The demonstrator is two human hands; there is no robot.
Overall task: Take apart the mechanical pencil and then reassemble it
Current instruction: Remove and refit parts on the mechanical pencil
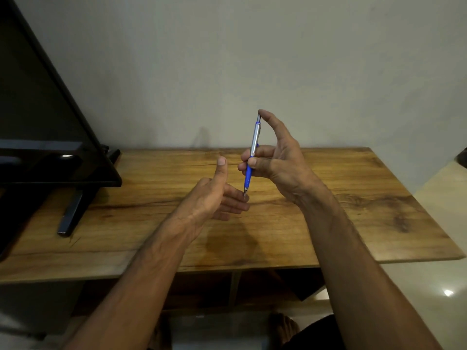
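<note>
The mechanical pencil (253, 145) has a silver upper barrel and a blue grip, and stands almost upright above the wooden table (353, 198), tip down. My right hand (280, 160) grips it around the blue part, with the index finger resting on the top cap. My left hand (217, 195) is held open below and to the left, thumb up, palm facing right. The pencil's metal tip touches or nearly touches the left hand's fingertips. The pencil looks whole, in one piece.
A black flat screen (45, 137) on a stand with a dark foot (72, 213) occupies the table's left side. A plain wall rises behind the table. Shelves (235, 286) show under the tabletop, and a pale tiled floor (442, 286) lies to the right.
</note>
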